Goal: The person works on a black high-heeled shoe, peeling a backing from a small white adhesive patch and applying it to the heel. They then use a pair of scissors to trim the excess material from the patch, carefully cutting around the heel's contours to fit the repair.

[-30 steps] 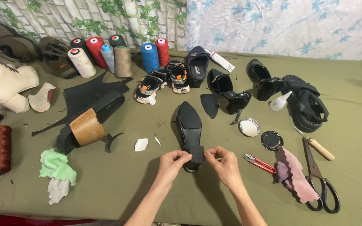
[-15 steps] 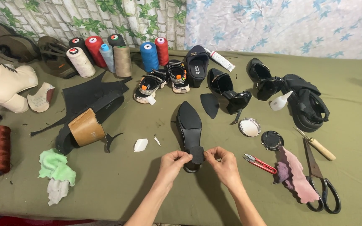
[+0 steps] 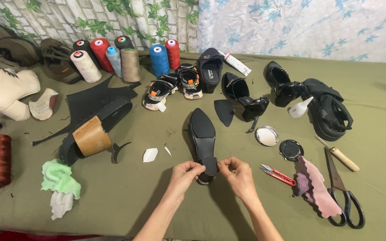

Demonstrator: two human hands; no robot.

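Both hands meet over the near end of a black shoe sole (image 3: 203, 134) lying flat on the green cloth (image 3: 157, 205). Left hand (image 3: 185, 174) and right hand (image 3: 240, 175) each pinch, thumb against fingertips, one side of a small black patch (image 3: 210, 166) that sits on the sole's heel end, between them.

Containers: just beyond the right hand lies a round tin (image 3: 266, 135) with a pale inside, its contents not clear, and beside it a black lid (image 3: 291, 149). A white squeeze bottle (image 3: 300, 108) lies on its side farther off.

Right of the right hand are red snips (image 3: 277, 174), a pink rag (image 3: 316, 189), big scissors (image 3: 342, 196) and a wooden-handled tool (image 3: 341, 156). Left of the left hand lie 2 white scraps (image 3: 150, 155), a shoe on a brown block (image 3: 90, 134) and a green rag (image 3: 59, 178). Well beyond the hands stand 7 thread cones (image 3: 126, 60), with small sandals (image 3: 173, 87) and black heels (image 3: 242, 96) in front of them. Nothing lies between the hands and the sole.
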